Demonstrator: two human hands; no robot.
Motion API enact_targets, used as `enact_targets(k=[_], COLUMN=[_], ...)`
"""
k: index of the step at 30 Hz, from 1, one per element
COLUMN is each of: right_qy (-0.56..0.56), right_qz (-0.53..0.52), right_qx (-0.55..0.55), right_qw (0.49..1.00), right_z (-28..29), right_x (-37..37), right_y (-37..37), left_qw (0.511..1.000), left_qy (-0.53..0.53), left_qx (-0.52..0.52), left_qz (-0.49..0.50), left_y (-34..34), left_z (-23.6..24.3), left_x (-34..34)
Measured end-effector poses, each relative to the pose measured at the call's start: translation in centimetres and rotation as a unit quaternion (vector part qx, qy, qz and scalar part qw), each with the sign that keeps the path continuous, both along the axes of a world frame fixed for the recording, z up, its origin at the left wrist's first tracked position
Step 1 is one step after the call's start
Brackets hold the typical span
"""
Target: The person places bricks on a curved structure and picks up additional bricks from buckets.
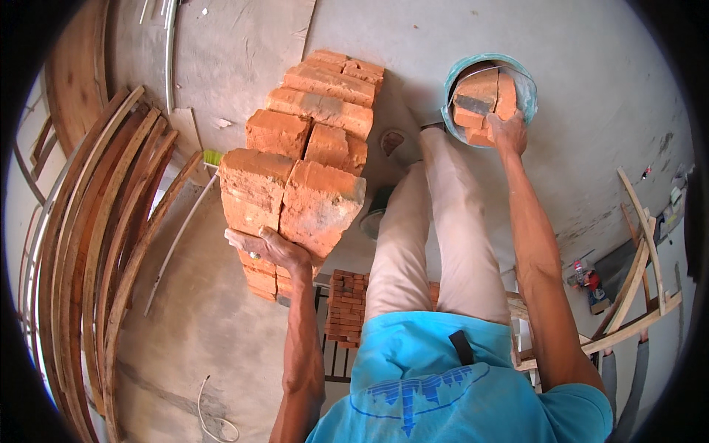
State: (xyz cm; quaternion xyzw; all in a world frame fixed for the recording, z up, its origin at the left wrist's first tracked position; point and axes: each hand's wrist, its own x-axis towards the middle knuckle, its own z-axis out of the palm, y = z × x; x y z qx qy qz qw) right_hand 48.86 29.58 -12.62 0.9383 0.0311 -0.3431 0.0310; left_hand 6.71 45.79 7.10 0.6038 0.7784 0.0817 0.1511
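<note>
A tall stack of orange-red bricks (pixel 310 125) stands in front of me. My left hand (pixel 269 247) cups the lower end of the nearest brick (pixel 317 203) on top of that stack, fingers curled under it. To the right, a teal bucket (pixel 526 85) with a wire handle holds several bricks. My right hand (pixel 508 133) reaches to the bucket's near rim and grips a brick (pixel 476 100) inside it. My leg in light trousers (pixel 443 221) stretches between the stack and the bucket.
Curved wooden strips (pixel 103 244) lean in a bundle on the left. A smaller pile of bricks (pixel 347 306) lies far below on a metal frame. A wooden trestle (pixel 635 295) and a red tool (pixel 587 280) are at the right. A white cable (pixel 210 417) lies on the concrete floor.
</note>
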Motion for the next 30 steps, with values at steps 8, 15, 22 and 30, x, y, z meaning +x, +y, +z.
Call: enact_targets(k=[8, 15, 22, 30], right_qy=[0.028, -0.01, 0.022, 0.083], right_qz=[0.0, 0.063, 0.051, -0.027], right_qx=[-0.001, -0.041, -0.061, 0.151], right_qw=[1.0, 0.997, 0.997, 0.985], right_z=[-1.2, -2.2, -1.9, 9.2], right_x=[1.8, 1.0, 3.5, 4.7], right_y=[1.5, 1.7, -2.3, -7.2], left_qw=[1.0, 1.0, 1.0, 1.0], left_qy=[-0.008, 0.008, -0.012, 0.0], left_qx=[-0.001, -0.006, 0.012, 0.029], left_qz=[-0.007, -0.013, -0.019, 0.0], left_y=[0.0, -0.1, -0.1, -0.6], left_z=[0.2, 0.1, -0.3, 0.2], left_x=[0.3, -0.3, -0.7, -0.3])
